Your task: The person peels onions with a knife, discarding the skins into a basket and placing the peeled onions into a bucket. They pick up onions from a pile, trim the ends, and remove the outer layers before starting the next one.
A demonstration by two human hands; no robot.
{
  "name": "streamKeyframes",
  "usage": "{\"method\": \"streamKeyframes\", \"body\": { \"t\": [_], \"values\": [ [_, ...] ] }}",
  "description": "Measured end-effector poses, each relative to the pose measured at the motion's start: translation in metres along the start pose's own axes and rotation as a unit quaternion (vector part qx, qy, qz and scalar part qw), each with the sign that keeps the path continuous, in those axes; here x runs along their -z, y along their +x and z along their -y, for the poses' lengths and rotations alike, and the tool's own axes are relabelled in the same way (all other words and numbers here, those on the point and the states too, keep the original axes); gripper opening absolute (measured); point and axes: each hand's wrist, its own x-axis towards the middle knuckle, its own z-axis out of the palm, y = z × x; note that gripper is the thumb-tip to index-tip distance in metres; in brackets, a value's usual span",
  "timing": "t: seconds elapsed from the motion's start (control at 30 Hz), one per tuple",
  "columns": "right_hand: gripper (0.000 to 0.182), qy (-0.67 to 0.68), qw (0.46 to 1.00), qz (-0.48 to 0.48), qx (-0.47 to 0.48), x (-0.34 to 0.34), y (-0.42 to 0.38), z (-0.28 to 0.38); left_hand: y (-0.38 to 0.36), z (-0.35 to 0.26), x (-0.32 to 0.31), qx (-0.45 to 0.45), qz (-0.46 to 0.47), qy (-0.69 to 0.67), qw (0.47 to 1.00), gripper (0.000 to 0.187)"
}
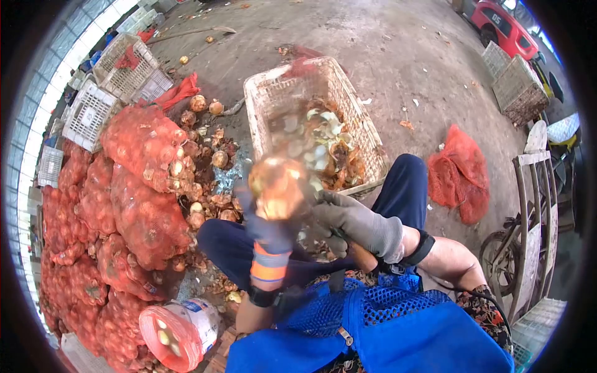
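Observation:
My left hand (266, 230), in a glove with an orange-striped cuff, is raised in front of me and smeared by motion. It grips a large brown-skinned onion (278, 186), partly peeled and blurred. My right hand (351, 221), in a grey glove, is close beside the onion with its fingers curled. Something dark shows at those fingers, too small to make out. Beyond both hands stands a dirty white plastic crate (367, 133), with onion skins and peeled pieces (329, 133) lying inside it.
Red mesh sacks of onions (149, 205) are piled on my left, with loose onions (219, 159) beside them. A bucket (193, 323) holding pale onions is at lower left. On the right lie an empty red mesh bag (459, 174) and a wooden-framed cart (528, 217).

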Motion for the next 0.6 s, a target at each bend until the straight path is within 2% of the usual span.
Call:
{"method": "streamKeyframes", "body": {
  "t": [0.03,0.07,0.1,0.13,0.17,0.2,0.23,0.27,0.3,0.33,0.47,0.53,0.57,0.6],
  "values": [
    [0.027,-0.045,0.999,0.004,-0.004,0.01,0.002,-0.007,0.002,-0.009,0.007,0.15,0.074,-0.129,0.977,0.058],
    [0.027,-0.045,0.999,0.005,-0.009,0.014,0.003,-0.012,0.003,-0.017,0.014,0.292,0.139,-0.253,0.912,0.06],
    [0.025,-0.115,0.993,0.005,0.02,0.019,0.005,-0.014,0.007,-0.02,0.022,0.288,0.136,-0.256,0.913,0.06],
    [0.024,-0.182,0.982,0.004,0.051,0.022,0.005,-0.015,0.012,-0.022,0.031,0.294,0.191,-0.222,0.91,0.063],
    [0.026,-0.199,0.979,0.029,0.042,0.027,0.003,-0.009,0.013,-0.026,0.035,0.303,0.244,-0.187,0.902,0.066],
    [0.028,-0.217,0.974,0.054,0.033,0.032,0.0,0.004,0.014,-0.028,0.035,0.306,0.241,-0.188,0.902,0.066],
    [0.03,-0.248,0.966,0.068,-0.024,0.032,-0.007,0.021,0.016,-0.037,0.024,0.328,0.223,-0.131,0.909,0.067],
    [0.03,-0.269,0.959,0.085,-0.013,0.037,-0.006,0.025,0.016,-0.046,0.014,0.349,0.205,-0.072,0.912,0.068],
    [0.029,-0.272,0.96,0.062,-0.012,0.038,-0.008,0.027,0.015,-0.055,0.005,0.365,0.187,-0.06,0.91,0.049],
    [0.029,-0.275,0.96,0.04,-0.009,0.037,-0.01,0.029,0.016,-0.058,0.003,0.365,0.186,-0.061,0.91,0.049],
    [0.023,-0.221,0.973,0.057,-0.035,0.032,-0.019,0.028,0.02,-0.064,0.001,0.424,0.258,-0.142,0.856,0.036],
    [0.02,-0.136,0.981,0.064,-0.12,0.02,-0.025,0.028,0.02,-0.058,0.004,0.436,0.276,-0.157,0.842,0.034],
    [0.018,-0.042,0.992,0.071,-0.095,0.014,-0.026,0.015,0.013,-0.043,0.009,0.191,0.253,0.088,0.944,0.034],
    [0.017,0.016,0.996,0.057,-0.069,0.005,-0.025,0.004,0.009,-0.029,0.01,-0.081,0.203,0.318,0.923,0.033]
  ]
}}
